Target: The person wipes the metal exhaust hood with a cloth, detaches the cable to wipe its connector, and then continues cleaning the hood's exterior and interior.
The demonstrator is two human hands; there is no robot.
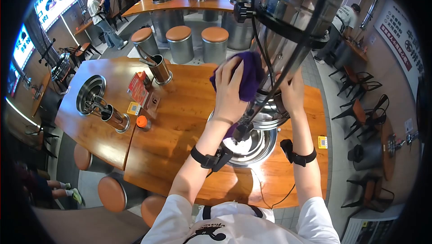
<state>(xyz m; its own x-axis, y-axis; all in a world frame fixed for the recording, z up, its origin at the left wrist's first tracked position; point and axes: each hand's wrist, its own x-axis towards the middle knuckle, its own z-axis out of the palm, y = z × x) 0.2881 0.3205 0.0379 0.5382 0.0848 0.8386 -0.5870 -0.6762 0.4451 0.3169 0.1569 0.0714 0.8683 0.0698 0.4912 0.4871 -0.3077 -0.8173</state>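
Our left hand [228, 94] is bent around a bunched purple cloth [252, 74], beside a clear pipe [283, 1] above the table [175, 154]. Our right hand [293, 93] is at the metal hood [270, 114] below it; its fingertips are hidden, so we cannot tell how far closed it is. The cloth looks soft and light, easy to hold by any fold; the pipe looks stiff and smooth, perhaps slippery, best steadied near its lower end. To our left, a far cylinder [161, 72] and a near cylinder [118, 121] hold utensils; an orange-lidded jar's [143, 122] contents are indistinct.
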